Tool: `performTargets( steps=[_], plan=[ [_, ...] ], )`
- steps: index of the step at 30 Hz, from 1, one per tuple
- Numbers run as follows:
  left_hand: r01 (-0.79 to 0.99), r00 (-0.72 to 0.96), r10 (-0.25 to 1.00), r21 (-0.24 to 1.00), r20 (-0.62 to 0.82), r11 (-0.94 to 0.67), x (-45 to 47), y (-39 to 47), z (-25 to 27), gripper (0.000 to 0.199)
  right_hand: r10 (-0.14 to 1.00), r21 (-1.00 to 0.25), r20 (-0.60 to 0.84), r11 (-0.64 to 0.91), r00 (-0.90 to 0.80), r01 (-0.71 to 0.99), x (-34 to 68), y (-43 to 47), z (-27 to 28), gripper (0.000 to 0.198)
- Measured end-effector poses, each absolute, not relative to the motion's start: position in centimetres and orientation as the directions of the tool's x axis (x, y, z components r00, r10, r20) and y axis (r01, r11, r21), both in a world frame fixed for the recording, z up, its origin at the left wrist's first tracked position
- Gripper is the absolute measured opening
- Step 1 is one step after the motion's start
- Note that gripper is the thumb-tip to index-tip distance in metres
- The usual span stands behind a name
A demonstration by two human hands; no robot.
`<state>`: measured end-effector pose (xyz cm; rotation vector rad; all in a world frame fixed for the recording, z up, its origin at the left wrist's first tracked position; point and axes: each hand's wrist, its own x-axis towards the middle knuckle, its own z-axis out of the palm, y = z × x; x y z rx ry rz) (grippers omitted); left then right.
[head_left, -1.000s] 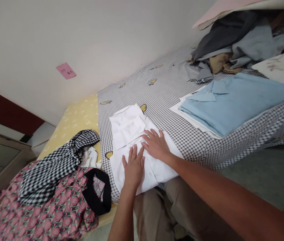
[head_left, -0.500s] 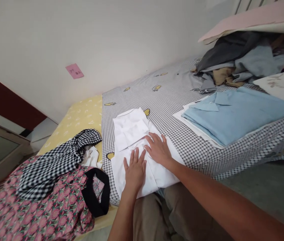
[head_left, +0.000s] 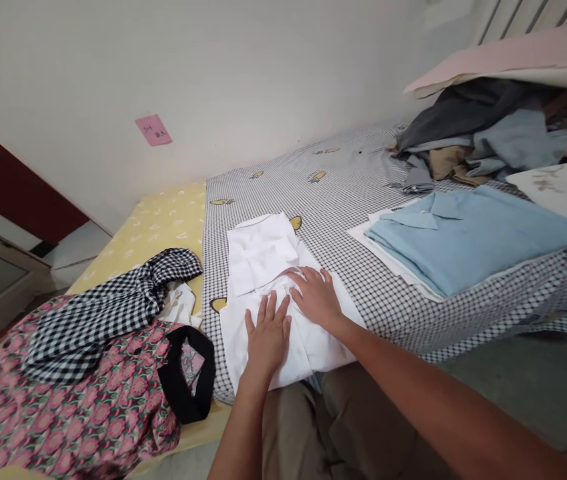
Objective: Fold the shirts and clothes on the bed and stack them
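Observation:
A white shirt [head_left: 262, 257], partly folded, lies on the checked bedsheet [head_left: 333, 250] right in front of me. My left hand [head_left: 270, 333] rests flat on its lower part with the fingers spread. Beside it, my right hand [head_left: 316, 297] also lies on the white cloth, fingers stretched forward near the edge of the folded-over section. Neither hand grips the fabric. To the right sits a folded light blue shirt [head_left: 483, 233] on top of white folded cloth [head_left: 363, 233].
On the left lie a black-and-white gingham garment [head_left: 98, 313] and a pink floral garment [head_left: 88, 413] with a black collar. A yellow sheet [head_left: 163, 213] covers that side. A heap of dark and grey clothes [head_left: 488, 120] is at the back right, under a pink board [head_left: 513, 53].
The camera view has shifted slightly. Both hands stay on the white shirt in nearly the same place, and the clothes around it have not moved.

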<state>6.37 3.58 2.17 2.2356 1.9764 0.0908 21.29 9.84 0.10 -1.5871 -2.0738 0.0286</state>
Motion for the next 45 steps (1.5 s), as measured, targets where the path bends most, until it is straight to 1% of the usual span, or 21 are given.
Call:
performTargets(
  steps=[3,5,7,9,11,13,15,18,21,24,27,28,30,32,34,37,41,43,45],
  plan=[
    [0.982,0.118,0.990,0.158,-0.071,-0.106,6.4,3.5,2.3,0.053,0.904,-0.372,0.405,0.300,-0.137,0.878,21.3,10.0,-0.1,0.034],
    [0.983,0.113,0.989,0.154,-0.093,-0.098,6.5,3.5,2.5,0.053,0.903,-0.434,0.425,0.268,-0.066,0.860,21.4,10.2,-0.3,0.028],
    [0.984,0.114,0.987,0.150,-0.110,-0.097,6.6,3.5,2.6,0.053,0.886,-0.479,0.464,0.246,0.005,0.842,21.5,10.3,-0.6,0.028],
    [0.984,0.117,0.986,0.145,-0.116,-0.100,6.6,3.5,2.7,0.053,0.853,-0.466,0.522,0.284,0.001,0.838,21.6,10.3,-0.8,0.038],
    [0.985,0.121,0.986,0.136,-0.117,-0.104,6.5,3.5,2.7,0.053,0.826,-0.402,0.559,0.343,-0.069,0.849,21.6,10.3,-0.8,0.051],
    [0.986,0.122,0.986,0.123,-0.116,-0.108,6.5,3.6,2.6,0.053,0.829,-0.340,0.539,0.378,-0.151,0.861,21.5,10.3,-0.8,0.054],
    [0.987,0.122,0.986,0.115,-0.117,-0.109,6.5,3.7,2.6,0.053,0.853,-0.326,0.486,0.380,-0.192,0.866,21.4,10.3,-0.8,0.045],
    [0.988,0.120,0.985,0.115,-0.124,-0.106,6.5,3.6,2.7,0.053,0.871,-0.366,0.455,0.371,-0.184,0.853,21.3,10.4,-0.8,0.032],
    [0.987,0.122,0.985,0.121,-0.123,-0.107,6.5,3.4,2.7,0.053,0.870,-0.399,0.470,0.361,-0.150,0.843,21.3,10.6,-0.8,0.025],
    [0.986,0.128,0.986,0.124,-0.105,-0.114,6.4,3.4,2.4,0.053,0.868,-0.413,0.476,0.364,-0.142,0.835,21.4,10.5,-0.9,0.024],
    [0.984,0.135,0.988,0.130,-0.079,-0.124,6.3,3.4,2.0,0.053,0.854,-0.404,0.510,0.343,-0.102,0.848,21.3,10.3,-0.8,0.032],
    [0.983,0.137,0.988,0.132,-0.068,-0.127,6.3,3.4,2.0,0.053,0.843,-0.378,0.527,0.344,-0.106,0.860,21.3,10.2,-0.8,0.037],
    [0.981,0.141,0.988,0.141,-0.055,-0.132,6.3,3.4,1.9,0.053,0.818,-0.288,0.548,0.381,-0.176,0.879,21.3,10.0,-0.7,0.052],
    [0.979,0.139,0.988,0.156,-0.062,-0.128,6.3,3.4,1.9,0.053,0.812,-0.204,0.509,0.436,-0.285,0.877,21.3,9.8,-0.5,0.062],
    [0.978,0.133,0.988,0.172,-0.079,-0.118,6.3,3.4,1.9,0.054,0.838,-0.182,0.410,0.462,-0.360,0.868,21.3,9.9,-0.4,0.064],
    [0.970,0.128,0.985,0.221,-0.120,-0.099,6.2,3.6,1.7,0.055,0.878,-0.205,0.275,0.452,-0.393,0.868,21.4,10.2,-0.3,0.061],
    [0.897,0.176,0.966,0.436,-0.191,-0.077,5.8,4.7,1.8,0.058,0.889,-0.240,0.220,0.447,-0.401,0.862,21.1,10.8,-0.1,0.061],
    [0.847,0.214,0.963,0.523,-0.165,-0.098,5.1,5.5,2.5,0.063,0.900,-0.298,0.166,0.436,-0.404,0.849,21.2,11.1,0.2,0.060],
    [0.805,0.216,0.973,0.577,-0.074,-0.135,3.4,6.0,3.7,0.069,0.904,-0.390,0.141,0.425,-0.404,0.817,21.8,10.9,0.5,0.061]
  ],
)
